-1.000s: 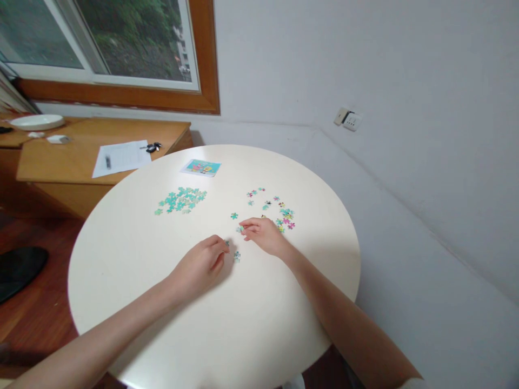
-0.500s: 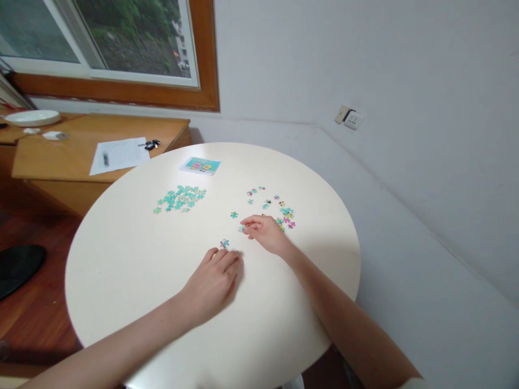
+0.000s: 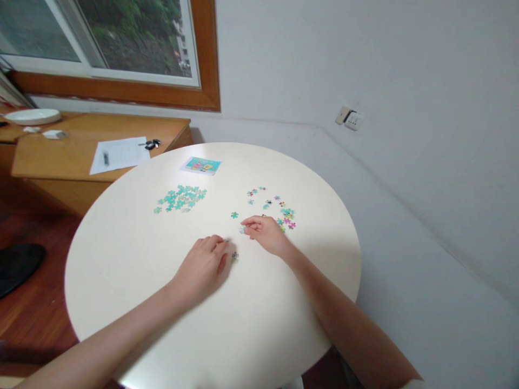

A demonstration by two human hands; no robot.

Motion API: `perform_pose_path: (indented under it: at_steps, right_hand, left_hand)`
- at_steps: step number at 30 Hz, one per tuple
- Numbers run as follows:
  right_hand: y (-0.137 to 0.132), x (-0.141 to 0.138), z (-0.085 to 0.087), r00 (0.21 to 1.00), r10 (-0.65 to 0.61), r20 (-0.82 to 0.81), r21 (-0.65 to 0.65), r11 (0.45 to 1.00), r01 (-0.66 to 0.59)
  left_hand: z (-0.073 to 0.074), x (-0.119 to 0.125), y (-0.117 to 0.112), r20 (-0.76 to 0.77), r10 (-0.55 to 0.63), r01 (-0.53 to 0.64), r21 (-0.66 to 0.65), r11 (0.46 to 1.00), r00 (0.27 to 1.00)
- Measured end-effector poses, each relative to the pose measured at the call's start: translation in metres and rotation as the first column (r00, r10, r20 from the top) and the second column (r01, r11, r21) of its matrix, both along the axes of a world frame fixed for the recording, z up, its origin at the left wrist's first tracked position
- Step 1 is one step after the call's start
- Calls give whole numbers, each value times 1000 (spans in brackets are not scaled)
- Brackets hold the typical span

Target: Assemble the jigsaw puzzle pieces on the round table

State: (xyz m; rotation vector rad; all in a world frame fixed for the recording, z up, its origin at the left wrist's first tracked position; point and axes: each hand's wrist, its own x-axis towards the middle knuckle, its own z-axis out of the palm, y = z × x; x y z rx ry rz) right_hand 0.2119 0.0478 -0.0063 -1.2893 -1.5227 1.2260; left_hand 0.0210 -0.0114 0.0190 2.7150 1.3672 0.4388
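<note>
My left hand [image 3: 203, 265] rests low over the white round table [image 3: 133, 292], its fingers curled together on a puzzle piece that is mostly hidden under the fingertips. Just right of those fingertips lies a loose dark-and-light puzzle piece [image 3: 235, 256]. My right hand [image 3: 265, 232] is closed in a pinch on a pale puzzle piece [image 3: 242, 229], which shows at the fingertips. A green-blue puzzle piece [image 3: 234, 215] lies a little beyond it. Several colourful pieces [image 3: 287, 213] are scattered behind and to the right of this hand, partly covered by it.
A pile of teal puzzle pieces [image 3: 182, 198] lies at the table's left. Behind it is a small picture card [image 3: 201, 165]. A wooden desk [image 3: 81, 173] with paper [image 3: 120, 155] and keys [image 3: 153, 144] adjoins at the back left; the wall [image 3: 405, 135] borders the right.
My left hand has shifted left and slightly away from me, from one puzzle piece, now uncovered, onto the multicoloured one beside it. My right hand has stayed in place.
</note>
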Motion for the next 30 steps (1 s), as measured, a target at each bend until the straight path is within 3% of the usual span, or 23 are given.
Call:
perform_pose_path:
  at_steps: [2, 5, 12, 21, 30]
  right_hand:
    - [0, 1, -1, 1000, -1, 10, 5, 1000, 1]
    - [1, 1, -2, 1000, -6, 25, 13, 1000, 5]
    - [6, 11, 1, 999, -53, 1, 57, 997, 53]
    - [17, 38, 7, 962, -272, -21, 145, 951, 272]
    - [15, 38, 10, 957, -283, -57, 153, 945, 289]
  left_hand:
    - [0, -3, 10, 21, 89, -88, -48, 995, 996]
    - [-1, -4, 18, 45, 135, -129, -126, 984, 990]
    - [-3, 2, 22, 47, 125, -115, -168, 979, 991]
    - [1, 11, 38, 50, 73, -65, -146, 987, 996]
    - [7, 19, 51, 82, 54, -44, -123, 991, 995]
